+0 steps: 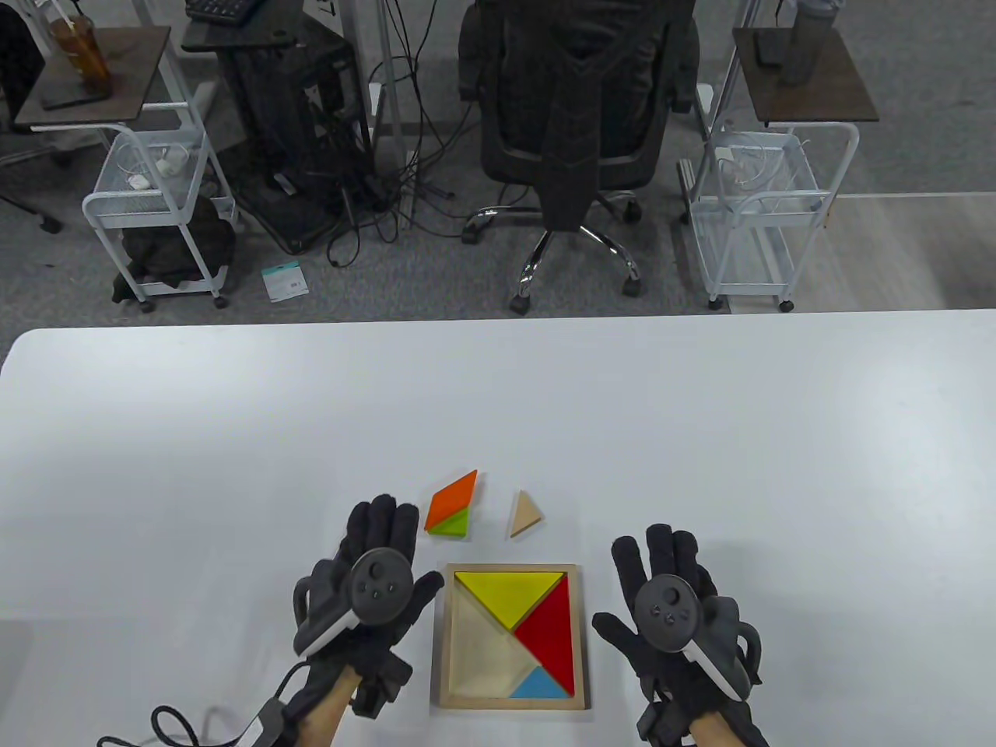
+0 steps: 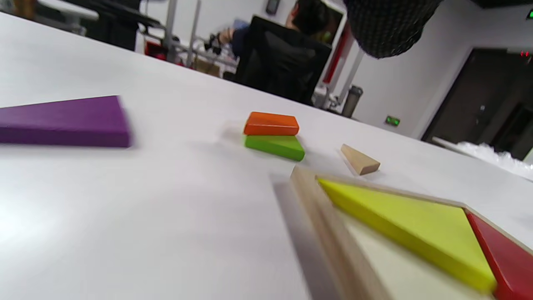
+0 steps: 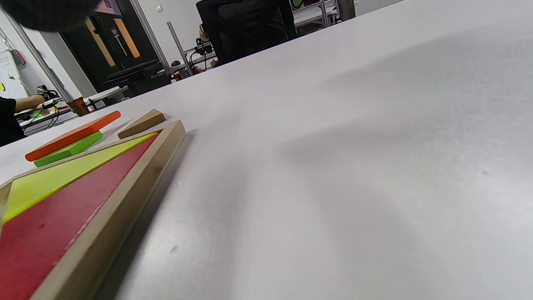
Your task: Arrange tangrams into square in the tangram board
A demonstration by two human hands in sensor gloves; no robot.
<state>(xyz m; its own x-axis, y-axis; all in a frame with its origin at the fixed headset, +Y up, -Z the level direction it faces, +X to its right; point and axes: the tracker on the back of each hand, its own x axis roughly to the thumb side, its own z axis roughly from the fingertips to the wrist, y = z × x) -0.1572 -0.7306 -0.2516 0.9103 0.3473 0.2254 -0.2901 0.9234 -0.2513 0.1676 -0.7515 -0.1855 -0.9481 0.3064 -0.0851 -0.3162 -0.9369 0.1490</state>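
Note:
The wooden tangram board (image 1: 442, 638) lies near the front edge between my hands. It holds a yellow triangle (image 1: 511, 595) at the top, a red triangle (image 1: 554, 632) on the right and a small blue triangle (image 1: 537, 686) at the bottom; its left part is bare. Beyond it an orange parallelogram (image 1: 453, 500) sits on a green triangle (image 1: 453, 528), with a plain wooden triangle (image 1: 526, 514) beside them. My left hand (image 1: 380, 548) lies flat left of the board, fingers straight. It hides a purple piece (image 2: 62, 121) from the table view. My right hand (image 1: 661, 568) lies flat right of the board, holding nothing.
Past the white table's (image 1: 700, 436) far edge stand a black office chair (image 1: 572, 117) and two white wire carts (image 1: 156, 210) (image 1: 759, 210). A cable (image 1: 187, 720) trails from my left wrist at the front edge.

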